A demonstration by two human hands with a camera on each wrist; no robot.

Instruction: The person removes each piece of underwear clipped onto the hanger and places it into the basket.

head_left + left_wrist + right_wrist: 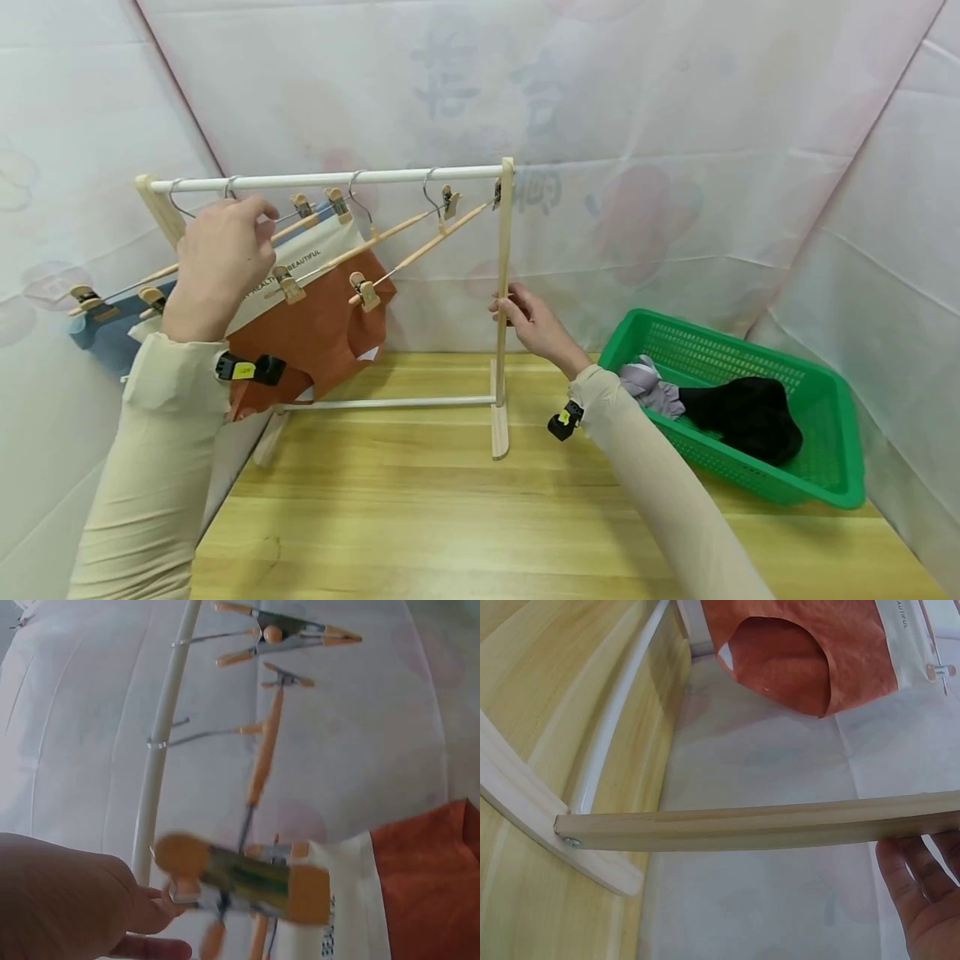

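Observation:
My left hand is raised at the rack's top rail, its fingers near a hanger hook; in the left wrist view the thumb and finger are apart beside a clip. Orange-red briefs with a cream, lettered waistband hang clipped below, partly hidden by the hand. Behind, at the far left, hangs a blue garment. Two bare clip hangers hang nearer the right end. My right hand holds the rack's right wooden post partway up, fingers passing behind it.
A green plastic basket stands on the wooden table at the right, with a lilac garment and a black garment in it. A lower white bar joins the rack's feet. Pale cloth walls close in behind.

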